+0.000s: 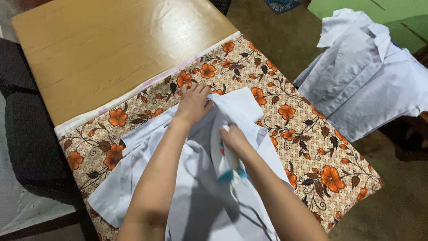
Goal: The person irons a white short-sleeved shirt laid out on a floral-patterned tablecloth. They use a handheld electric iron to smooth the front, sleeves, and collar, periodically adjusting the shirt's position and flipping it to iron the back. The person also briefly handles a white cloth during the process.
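White shirt [196, 178] lengthwise toward collar, pinched by left hand [194, 105]; right hand [234, 140] fingers clenched on iron [229, 174], nearer.

Home ironing spot: floral cloth [307, 147] over wooden table [111, 53].

table [111, 49] — wood-grain top, glossy, smooth. floral cover [307, 134] — printed cloth, matt. white shirt [240, 107] — thin woven cloth, matt, creased.
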